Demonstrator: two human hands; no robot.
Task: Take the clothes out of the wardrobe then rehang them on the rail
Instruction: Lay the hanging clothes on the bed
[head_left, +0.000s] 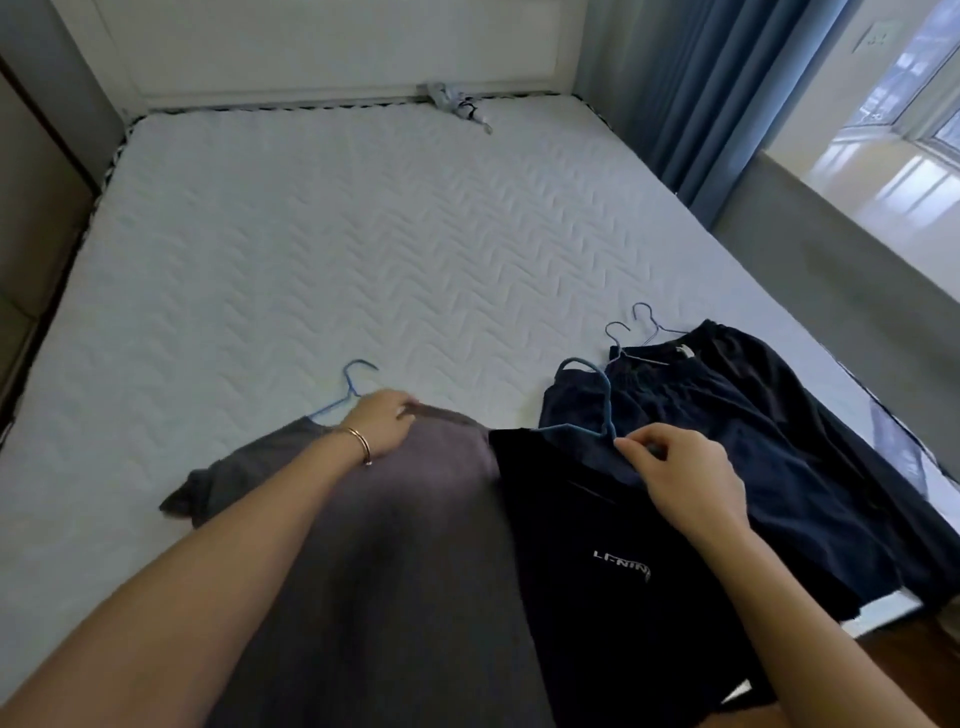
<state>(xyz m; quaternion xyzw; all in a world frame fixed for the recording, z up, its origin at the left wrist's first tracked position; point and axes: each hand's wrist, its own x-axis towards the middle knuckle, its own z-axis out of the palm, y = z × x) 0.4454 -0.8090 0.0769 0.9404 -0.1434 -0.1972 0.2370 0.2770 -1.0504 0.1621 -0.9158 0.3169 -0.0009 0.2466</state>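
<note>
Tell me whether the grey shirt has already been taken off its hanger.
No: the blue hanger still sits in the neck of the grey shirt, hook out, where the left hand grips the collar.

Left hand (382, 423) on grey shirt (395, 545), right hand (675, 470) pinching black shirt (613, 571) collar, white mattress (363, 234)

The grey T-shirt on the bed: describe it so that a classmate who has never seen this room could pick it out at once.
Start at the white quilted mattress and look to its near edge, where clothes on hangers lie in a row. The grey T-shirt is the leftmost, on a light blue wire hanger, with the left hand at its collar. Its neighbours are all black or navy; it alone is grey.
</note>
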